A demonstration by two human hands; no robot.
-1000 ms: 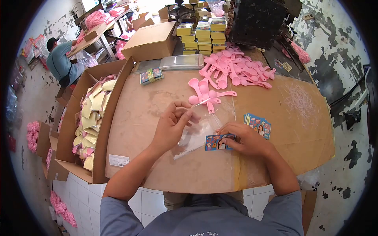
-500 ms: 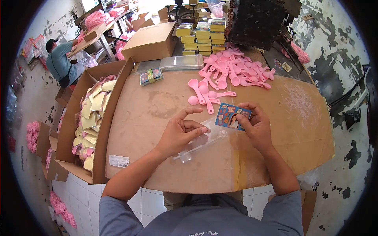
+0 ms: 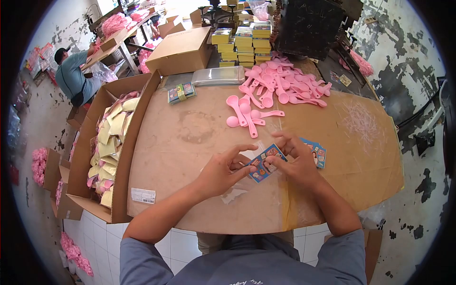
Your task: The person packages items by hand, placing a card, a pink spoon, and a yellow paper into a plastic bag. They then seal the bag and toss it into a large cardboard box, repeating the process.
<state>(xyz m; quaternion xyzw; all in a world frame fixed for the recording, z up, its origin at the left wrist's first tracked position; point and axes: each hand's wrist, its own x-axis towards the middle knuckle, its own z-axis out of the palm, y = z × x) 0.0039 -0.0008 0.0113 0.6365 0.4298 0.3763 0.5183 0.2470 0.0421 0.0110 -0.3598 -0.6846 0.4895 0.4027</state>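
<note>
Low over the cardboard-topped table, a blue printed card sits tilted between my hands. My right hand pinches its right side between thumb and fingers. At the card's left edge, my left hand is closed with thumb and forefinger together, apparently on a clear plastic bag. The bag is hard to make out, and whether the card is inside it cannot be told. Partly behind my right hand lie more blue cards. Beyond my hands are several loose pink spoons.
A larger heap of pink spoons lies farther back. A banded card bundle is near a clear plastic stack. At left stands an open carton of gold packets. A person works at another table.
The blue card has moved down and left, tilting more, up to my left hand. My left hand has shifted slightly down and closed. More blue cards now show beside my right hand.
</note>
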